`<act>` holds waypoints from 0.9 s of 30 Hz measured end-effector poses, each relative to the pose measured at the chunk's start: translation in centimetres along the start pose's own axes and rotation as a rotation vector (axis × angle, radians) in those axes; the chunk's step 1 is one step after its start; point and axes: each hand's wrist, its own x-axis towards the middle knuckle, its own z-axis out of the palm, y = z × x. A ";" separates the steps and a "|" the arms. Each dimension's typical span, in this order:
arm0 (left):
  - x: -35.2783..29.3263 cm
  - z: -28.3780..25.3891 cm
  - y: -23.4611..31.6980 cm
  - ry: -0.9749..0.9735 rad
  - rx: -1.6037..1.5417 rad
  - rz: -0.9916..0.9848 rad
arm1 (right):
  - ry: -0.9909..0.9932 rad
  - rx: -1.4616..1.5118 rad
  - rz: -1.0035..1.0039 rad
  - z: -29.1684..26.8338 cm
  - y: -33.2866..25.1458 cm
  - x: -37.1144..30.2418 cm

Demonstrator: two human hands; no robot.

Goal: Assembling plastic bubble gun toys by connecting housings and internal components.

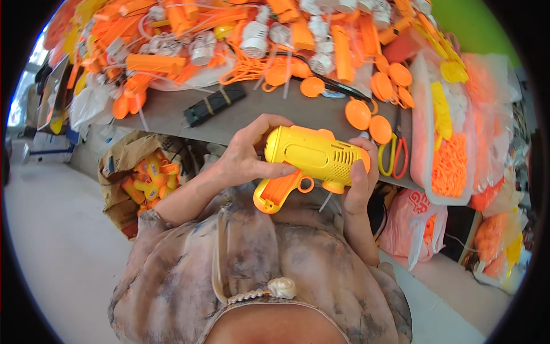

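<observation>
A yellow toy gun (306, 153) with a vented, rounded body is held level between my hands, in front of my chest. My left hand (243, 152) grips its rounded rear end, thumb along the near side. Around the front end curl the fingers of my right hand (358, 186), next to an orange round piece (365, 160). The gun's handle slants down to the left; its orange inside (278, 190) shows, with a ring-shaped orange trigger (306, 184) beside it. A thin pale tube (326, 202) pokes out below the body.
Orange and white parts (154, 63) heap across the grey table (258, 109). A black banded block (215, 105), orange round caps (358, 114) and scissors (401, 155) lie nearer. A tub (423, 143) stands right. Below are a paper sack (114, 189) and a pink bag (401, 229).
</observation>
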 end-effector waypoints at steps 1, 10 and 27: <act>0.3 0.3 0.4 -0.066 0.111 -0.019 | 0.020 -0.004 0.026 -0.4 -0.7 -0.4; 11.2 5.5 -2.2 0.039 1.008 0.287 | 0.451 -0.081 -0.205 -9.4 -2.7 -0.3; 8.1 3.2 0.4 0.265 0.728 0.375 | 0.445 -0.114 -0.293 -4.6 -0.2 2.3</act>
